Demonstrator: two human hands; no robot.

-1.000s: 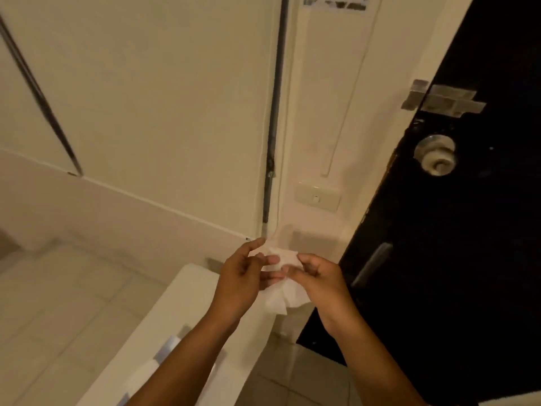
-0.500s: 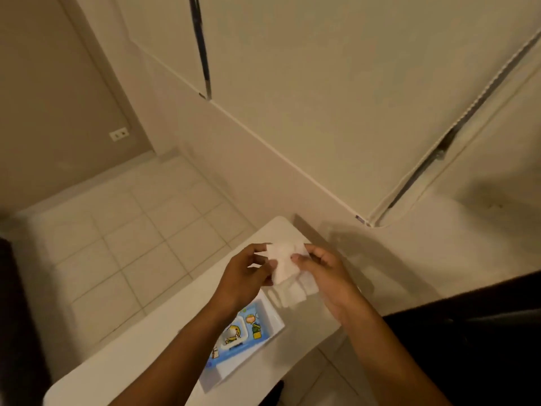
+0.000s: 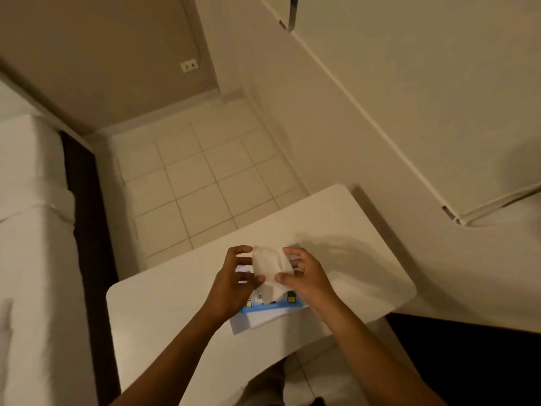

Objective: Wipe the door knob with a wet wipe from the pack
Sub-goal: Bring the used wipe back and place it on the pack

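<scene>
A: Where does it stand?

B: Both hands are over the white worktop (image 3: 175,306). The left hand (image 3: 234,284) and the right hand (image 3: 307,278) each pinch an edge of the wet wipe (image 3: 270,268), so it hangs between them, partly spread, its lower end crumpled.

A: And the pack?

B: The wipe pack (image 3: 265,313) lies flat on the worktop right below the hands, blue printed face up. Most of it is covered by them, so I cannot tell whether its flap is closed.

A: The door knob?

B: Not in view at all. The camera looks down at the worktop, the tiled floor (image 3: 202,183) and a white bed (image 3: 32,230) on the left. Only a dark surface shows at the lower right; I would not call it the door.

A: What could go wrong, then?

B: As I judge it, the wiping has not begun. The wipe is thin, limp and damp; held only by fingertips, it may fold back on itself or slip from one side and drop onto the pack or the floor. If the flap is open, the remaining wipes would dry out. Turning to the knob means finding it again, and a loosely bunched wipe would clean it poorly.
</scene>
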